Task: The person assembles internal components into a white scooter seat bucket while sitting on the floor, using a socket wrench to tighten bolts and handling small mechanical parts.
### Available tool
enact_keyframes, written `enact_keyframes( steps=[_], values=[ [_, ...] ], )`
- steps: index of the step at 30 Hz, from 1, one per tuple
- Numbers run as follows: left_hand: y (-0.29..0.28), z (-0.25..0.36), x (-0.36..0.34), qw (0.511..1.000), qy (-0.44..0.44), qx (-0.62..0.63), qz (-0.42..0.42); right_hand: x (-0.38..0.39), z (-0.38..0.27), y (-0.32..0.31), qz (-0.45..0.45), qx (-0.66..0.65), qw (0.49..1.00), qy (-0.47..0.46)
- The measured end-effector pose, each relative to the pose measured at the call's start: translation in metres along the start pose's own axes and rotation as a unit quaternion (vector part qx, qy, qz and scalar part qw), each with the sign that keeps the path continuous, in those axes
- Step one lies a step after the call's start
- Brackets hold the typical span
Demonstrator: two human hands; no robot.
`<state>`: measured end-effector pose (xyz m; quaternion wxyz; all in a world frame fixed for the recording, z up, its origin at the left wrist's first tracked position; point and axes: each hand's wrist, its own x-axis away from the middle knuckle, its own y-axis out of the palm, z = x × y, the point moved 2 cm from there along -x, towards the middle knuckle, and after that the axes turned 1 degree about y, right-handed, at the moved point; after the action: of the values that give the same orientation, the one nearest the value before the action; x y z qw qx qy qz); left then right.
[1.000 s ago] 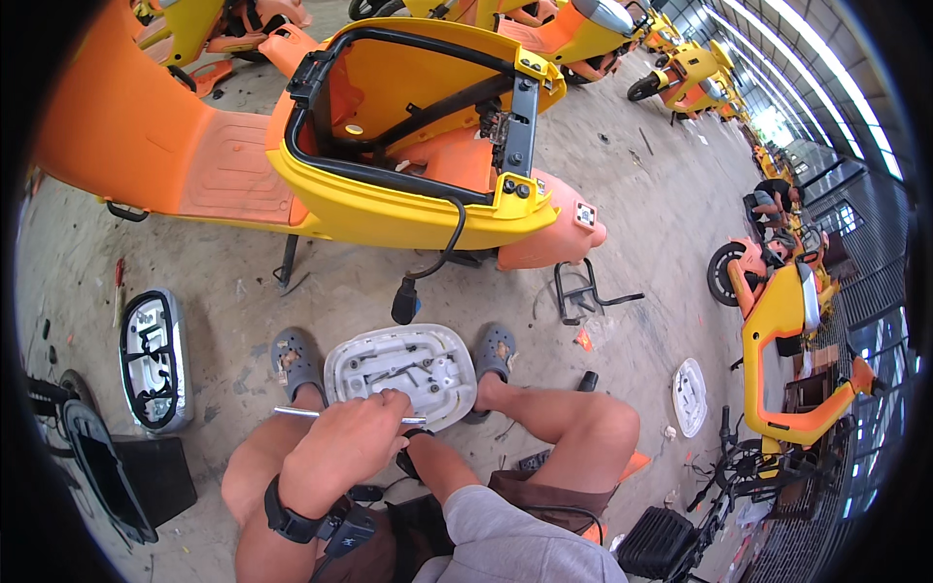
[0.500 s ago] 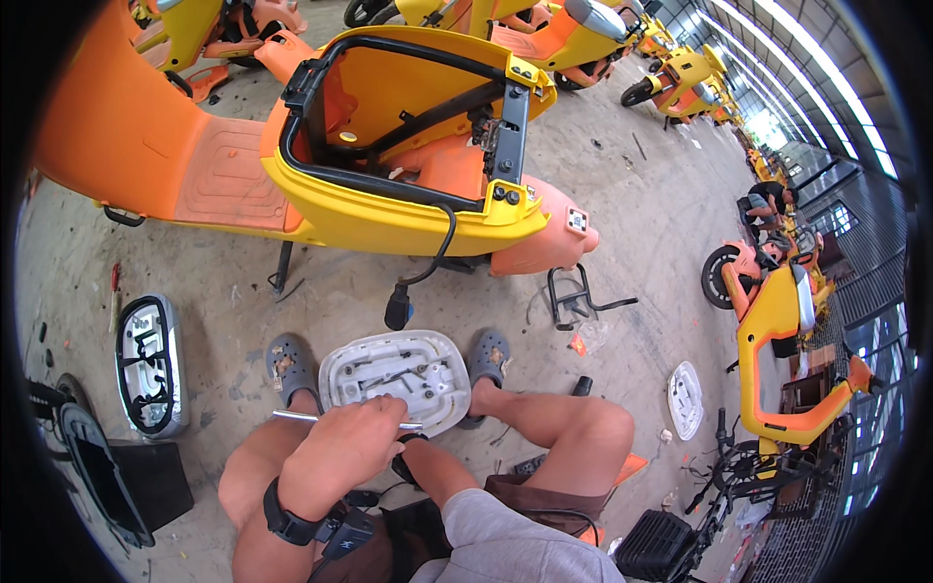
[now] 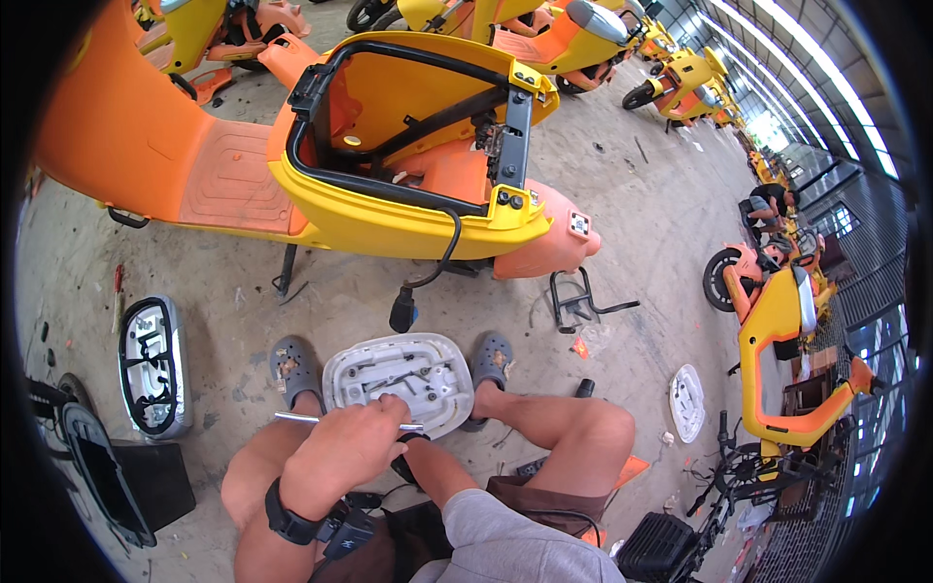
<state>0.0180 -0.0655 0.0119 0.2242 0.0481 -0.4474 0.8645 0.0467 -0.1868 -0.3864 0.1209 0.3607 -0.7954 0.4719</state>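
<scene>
My left hand (image 3: 355, 442) is closed round a straight shiny metal rod (image 3: 296, 418), whose two ends stick out on either side of the fist. Its lower part and any working end are hidden. My right forearm (image 3: 449, 468) reaches in from the grey sleeve, a black band at its wrist. Behind the left hand, the right hand's fingers are hidden. Just beyond the fist, a white rounded plastic shell (image 3: 449, 364) lies hollow side up between my feet. Ribs, small dark fasteners and a dark slim piece show inside it.
A yellow and orange scooter (image 3: 389, 238) with an open, seatless body stands ahead; a black cable with a plug (image 3: 402, 309) hangs from it. A silver shell with black rim (image 3: 155, 364) lies left. Right are a black metal frame (image 3: 573, 301), another white shell (image 3: 686, 403) and scooter (image 3: 777, 340).
The whole picture has shifted very slightly. My left hand keeps the same grip on the metal rod, and the white shell stays where it lay.
</scene>
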Motion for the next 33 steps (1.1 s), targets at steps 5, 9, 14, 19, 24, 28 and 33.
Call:
enact_keyframes(
  steps=[5, 9, 14, 19, 24, 28, 33],
  values=[
    [-0.001, -0.001, 0.001, 1.000, 0.002, 0.016, 0.013, 0.003, -0.006, -0.006, 0.002, -0.014, 1.000, -0.009],
    [0.005, -0.010, 0.002, 1.000, 0.007, 0.011, 0.018, 0.008, -0.017, -0.016, 0.012, -0.040, 0.999, -0.018],
    [0.016, -0.015, -0.008, 0.999, 0.028, 0.014, 0.031, 0.034, -0.014, -0.030, 0.029, -0.159, 0.987, 0.003],
    [0.015, -0.019, -0.007, 1.000, 0.009, 0.010, 0.022, 0.050, -0.026, -0.044, -0.001, -0.358, 0.933, 0.040],
    [0.018, -0.020, -0.008, 0.999, 0.009, 0.007, 0.030, 0.064, -0.029, -0.051, -0.038, -0.534, 0.843, 0.055],
    [0.014, -0.017, -0.010, 0.999, 0.001, 0.024, 0.028, 0.067, -0.034, -0.048, -0.065, -0.630, 0.771, 0.060],
    [0.011, -0.014, -0.010, 0.999, -0.003, 0.020, 0.025, 0.068, -0.038, -0.048, -0.063, -0.674, 0.733, 0.064]
  ],
)
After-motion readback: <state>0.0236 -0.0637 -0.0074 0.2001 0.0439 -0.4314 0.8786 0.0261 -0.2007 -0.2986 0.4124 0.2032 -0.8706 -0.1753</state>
